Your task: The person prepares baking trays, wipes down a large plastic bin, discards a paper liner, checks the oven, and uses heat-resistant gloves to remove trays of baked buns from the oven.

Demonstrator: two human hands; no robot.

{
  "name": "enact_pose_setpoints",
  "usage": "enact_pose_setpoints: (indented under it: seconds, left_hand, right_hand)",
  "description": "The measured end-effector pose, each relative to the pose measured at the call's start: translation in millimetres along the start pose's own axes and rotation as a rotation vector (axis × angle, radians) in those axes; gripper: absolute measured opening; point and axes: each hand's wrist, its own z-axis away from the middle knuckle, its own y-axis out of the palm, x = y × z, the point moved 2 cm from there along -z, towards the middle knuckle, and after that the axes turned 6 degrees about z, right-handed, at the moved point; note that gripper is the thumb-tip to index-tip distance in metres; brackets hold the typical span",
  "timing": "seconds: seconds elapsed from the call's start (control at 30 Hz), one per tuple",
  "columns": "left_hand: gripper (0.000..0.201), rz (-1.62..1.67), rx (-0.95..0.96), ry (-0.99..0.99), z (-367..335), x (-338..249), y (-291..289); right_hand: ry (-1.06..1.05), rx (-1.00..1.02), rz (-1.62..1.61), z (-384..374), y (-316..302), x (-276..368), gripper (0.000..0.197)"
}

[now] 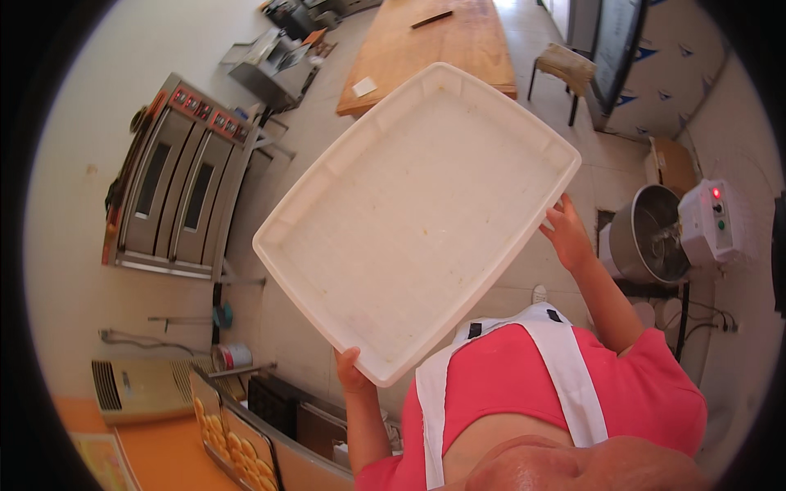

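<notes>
In front of my chest, above the tiled floor point(327, 139): one large white plastic tray point(417, 221), carried level in both my hands.
Tray, position: held in the air, tilted cornerwise to my body, near corner just ahead of my white apron point(565, 368).
Tray, contents: nothing but a few pale crumbs and smears on the base.
Left hand point(352, 372): clasped on the near corner, thumb over the rim, fingers hidden beneath.
Right hand point(565, 233): gripping the right rim, fingers curled up along the outer wall.
Handling note: I judge the two grips lie unevenly, so I keep both wrists at one height and the base flat.
Handling note: the wide tray blocks my view of the floor ahead; I judge slow steps wise.
Long wooden worktop point(442, 45): well ahead, beyond the tray's far edge, mostly bare.
Deck oven point(184, 188): to my left, doors shut.
Dough mixer point(675, 229): to my right, steel bowl in place, near my right elbow; I judge it the likeliest thing to knock.
Round golden pastries point(225, 438): on a rack, lower left.
</notes>
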Motion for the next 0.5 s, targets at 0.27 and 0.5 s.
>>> enact_pose_setpoints:
  seconds: [0.27, 0.5]
  left_hand:
    - [0.069, -0.087, -0.282, 0.163, 66.0, -6.0, -32.7]
    - [0.068, -0.182, -0.475, 0.217, 110.8, -25.6, -22.8]
  right_hand:
    - [0.466, 0.465, -0.273, -29.3, 74.8, -62.4, 0.041]
    - [0.61, 0.654, -0.25, -45.9, 103.6, -92.4, 0.039]
